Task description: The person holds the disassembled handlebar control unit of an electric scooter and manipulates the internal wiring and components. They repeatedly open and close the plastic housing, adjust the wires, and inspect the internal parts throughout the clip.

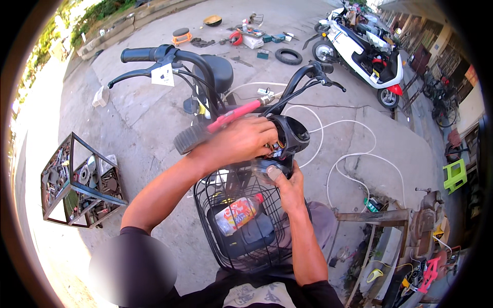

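Left hand (241, 139) reaches across to the black headlight housing (302, 137), its fingers bent into the opening among coloured wires (279, 151) — whether they pinch one, I cannot tell — while the right hand (290, 189) grasps the clear round lamp (261, 167) just below, thumb pressed against it. The housing sits between the handlebars (206, 72), over the wire basket (212, 246). To do this well, the lamp is best held close and steady so nothing strains, and each wire tucked clear of the housing's edge before the two meet. A pink-red tool (236, 115) lies just behind the left hand and could get knocked; the bottle (239, 215) in the basket leaves clutter where a dropped part might hide. To the right, a white hose (375, 137) loops near the counter (372, 216) with its vise (430, 205) — a foot could snag there; a parts rack (95, 189) stands at left, and a white scooter (354, 50) is well apart ahead
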